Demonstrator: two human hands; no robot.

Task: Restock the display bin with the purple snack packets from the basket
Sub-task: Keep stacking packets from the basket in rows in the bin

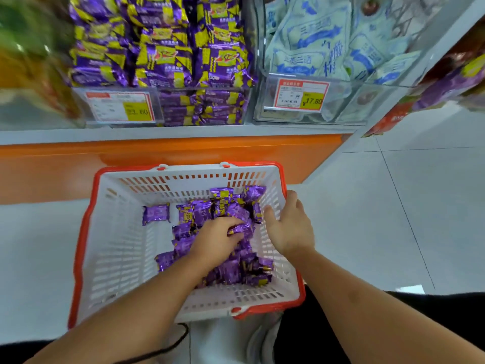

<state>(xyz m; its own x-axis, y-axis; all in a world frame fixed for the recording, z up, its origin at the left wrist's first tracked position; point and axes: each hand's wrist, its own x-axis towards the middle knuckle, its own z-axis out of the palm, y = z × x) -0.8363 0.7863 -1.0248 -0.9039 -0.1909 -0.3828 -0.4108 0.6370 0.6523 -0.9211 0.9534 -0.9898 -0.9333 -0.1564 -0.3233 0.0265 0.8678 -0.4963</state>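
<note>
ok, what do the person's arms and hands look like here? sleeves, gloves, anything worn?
Both arms are bare from the frame edge to the fingertips: no sleeves in view, no gloves. The left hand and right hand show no rings, and neither wrist carries a watch or band. The fingernails look short, with no polish that can be told. Dark clothing shows at the bottom edges of the frame.

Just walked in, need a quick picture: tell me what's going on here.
A person is restocking snacks. The left hand grips purple packets inside the white basket; the right hand is open at the basket's right wall. The display bin above already holds many matching packets.
</note>
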